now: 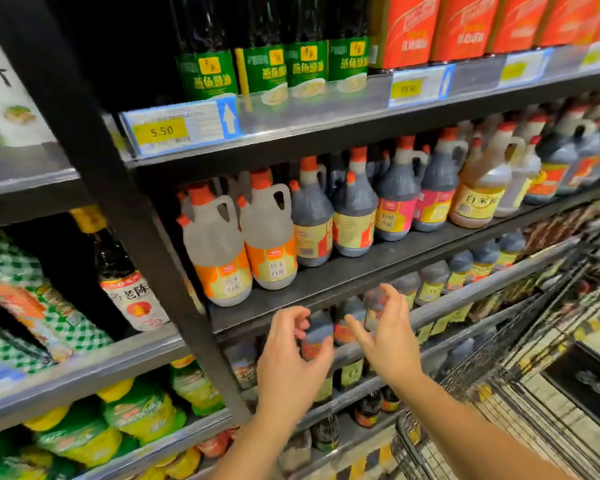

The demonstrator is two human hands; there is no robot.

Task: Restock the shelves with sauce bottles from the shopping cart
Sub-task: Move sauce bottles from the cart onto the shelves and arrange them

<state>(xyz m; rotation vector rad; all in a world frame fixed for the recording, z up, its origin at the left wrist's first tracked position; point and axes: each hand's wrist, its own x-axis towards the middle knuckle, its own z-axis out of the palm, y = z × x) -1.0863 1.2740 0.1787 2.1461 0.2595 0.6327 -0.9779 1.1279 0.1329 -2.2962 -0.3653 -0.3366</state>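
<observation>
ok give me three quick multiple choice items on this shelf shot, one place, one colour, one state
1. Where is the shopping cart? A lower right B upper left C top centre
2. Label colour on the top-shelf dark bottles? A blue B green C pink
3. The two pale jugs are A uncapped B lying down C standing, capped

Answers: A, its wire basket fills the lower right; B, all four labels are green; C, both stand on the middle shelf with orange-red caps on.

Here we are in a supermarket aisle.
Black shelves (361, 271) packed with sauce bottles (354, 220), yellow price tag (160, 131) reading 5.50, wire shopping cart (499, 375) at right.
</observation>
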